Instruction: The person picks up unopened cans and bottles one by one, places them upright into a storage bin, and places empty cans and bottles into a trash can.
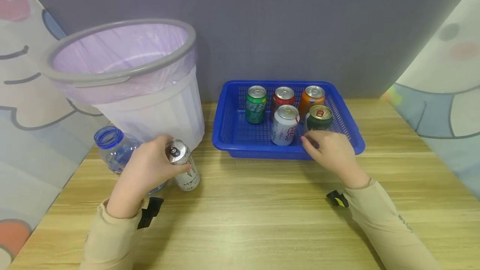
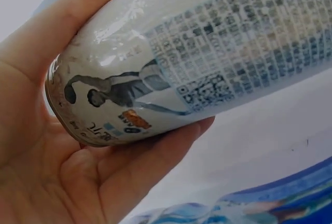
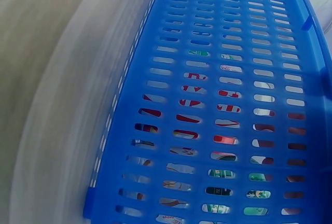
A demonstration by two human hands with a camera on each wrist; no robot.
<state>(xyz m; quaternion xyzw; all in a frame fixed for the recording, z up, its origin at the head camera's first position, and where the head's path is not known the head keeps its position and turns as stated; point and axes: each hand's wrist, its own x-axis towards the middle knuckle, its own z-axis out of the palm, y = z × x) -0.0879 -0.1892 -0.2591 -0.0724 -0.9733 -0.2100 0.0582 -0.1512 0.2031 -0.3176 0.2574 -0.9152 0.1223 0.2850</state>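
My left hand (image 1: 150,163) grips a white, printed drink can (image 1: 186,174) near its top, thumb and fingers on opposite sides. In the left wrist view the can (image 2: 171,73) shows a dark figure and a block of small print. I cannot tell whether its base touches the table. Beside that hand, partly hidden, is a clear plastic bottle (image 1: 116,153) with a blue neck. My right hand (image 1: 331,151) is over the front rim of a blue basket (image 1: 262,151), fingers loosely bent, close to a dark green can (image 1: 319,119). Its fingers are outside the right wrist view.
Also in the basket are a green can (image 1: 256,105), a red can (image 1: 283,93), an orange can (image 1: 312,98) and a white can (image 1: 285,126). A white bin (image 1: 157,107) with a purple liner stands left of it. A grey panel (image 1: 292,24) rises behind.
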